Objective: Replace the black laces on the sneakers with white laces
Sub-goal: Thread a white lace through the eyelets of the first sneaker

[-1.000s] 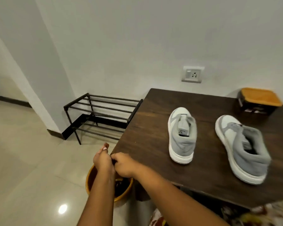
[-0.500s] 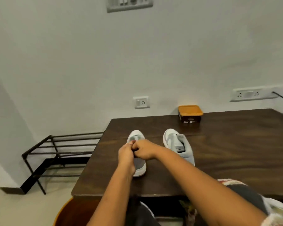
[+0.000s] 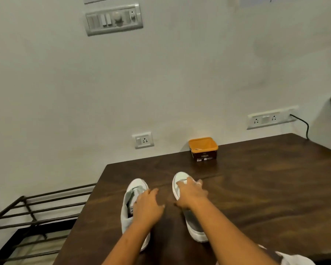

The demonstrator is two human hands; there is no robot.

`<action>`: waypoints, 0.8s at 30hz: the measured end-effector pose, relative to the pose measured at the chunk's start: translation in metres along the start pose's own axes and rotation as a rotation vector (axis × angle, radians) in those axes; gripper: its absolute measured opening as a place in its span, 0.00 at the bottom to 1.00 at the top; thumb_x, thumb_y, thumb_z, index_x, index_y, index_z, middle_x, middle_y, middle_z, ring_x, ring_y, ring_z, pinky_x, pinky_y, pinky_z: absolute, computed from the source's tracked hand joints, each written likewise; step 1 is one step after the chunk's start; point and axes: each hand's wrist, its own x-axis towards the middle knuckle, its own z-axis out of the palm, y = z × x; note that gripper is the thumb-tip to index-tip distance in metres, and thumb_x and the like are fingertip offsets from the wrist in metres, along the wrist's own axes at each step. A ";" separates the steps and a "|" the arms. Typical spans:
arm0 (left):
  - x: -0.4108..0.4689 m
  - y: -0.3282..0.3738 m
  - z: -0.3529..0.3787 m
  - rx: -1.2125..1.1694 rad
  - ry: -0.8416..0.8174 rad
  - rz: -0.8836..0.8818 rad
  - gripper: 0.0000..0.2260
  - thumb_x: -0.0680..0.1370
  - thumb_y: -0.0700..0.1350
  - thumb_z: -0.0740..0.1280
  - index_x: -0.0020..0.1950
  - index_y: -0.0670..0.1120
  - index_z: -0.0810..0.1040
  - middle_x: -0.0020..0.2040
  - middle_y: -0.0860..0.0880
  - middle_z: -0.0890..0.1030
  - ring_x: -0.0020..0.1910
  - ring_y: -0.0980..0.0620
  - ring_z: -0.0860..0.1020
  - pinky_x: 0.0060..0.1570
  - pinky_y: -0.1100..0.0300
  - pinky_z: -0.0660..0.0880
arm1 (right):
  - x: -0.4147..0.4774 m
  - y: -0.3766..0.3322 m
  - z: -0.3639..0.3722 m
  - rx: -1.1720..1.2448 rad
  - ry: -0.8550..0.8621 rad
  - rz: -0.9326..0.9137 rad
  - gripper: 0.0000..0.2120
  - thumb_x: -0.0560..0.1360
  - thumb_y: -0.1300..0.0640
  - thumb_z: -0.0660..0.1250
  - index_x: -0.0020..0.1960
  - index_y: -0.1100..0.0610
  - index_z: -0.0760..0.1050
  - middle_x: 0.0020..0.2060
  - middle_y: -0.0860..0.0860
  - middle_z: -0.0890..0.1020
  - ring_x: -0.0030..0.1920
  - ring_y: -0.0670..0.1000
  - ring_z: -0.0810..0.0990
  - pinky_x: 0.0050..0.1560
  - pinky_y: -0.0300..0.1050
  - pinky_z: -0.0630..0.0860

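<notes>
Two grey-and-white sneakers stand side by side on the dark wooden table [image 3: 256, 188], toes toward the wall, with no laces visible in them. My left hand [image 3: 147, 205] hovers over the left sneaker [image 3: 130, 203] with fingers relaxed and spread, covering its right side. My right hand [image 3: 191, 194] reaches over the right sneaker [image 3: 180, 180], fingers extended over its toe area. Neither hand holds anything that I can see. No loose laces are in sight.
A small dark box with an orange lid [image 3: 203, 149] stands at the back of the table by the wall. A black metal shoe rack [image 3: 33, 217] stands on the floor to the left. Wall sockets [image 3: 143, 140] and a black cable [image 3: 305, 127] are behind the table.
The view swung up from the floor bucket to the table. My hands, pinched together before, have separated and now spread over the two sneakers.
</notes>
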 end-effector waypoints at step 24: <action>0.054 -0.041 0.014 0.547 -0.155 -0.288 0.21 0.80 0.43 0.53 0.73 0.55 0.63 0.77 0.51 0.50 0.76 0.40 0.42 0.68 0.31 0.48 | 0.054 -0.031 0.039 -0.228 -0.075 0.092 0.31 0.75 0.55 0.67 0.74 0.52 0.58 0.69 0.56 0.67 0.70 0.65 0.57 0.57 0.65 0.75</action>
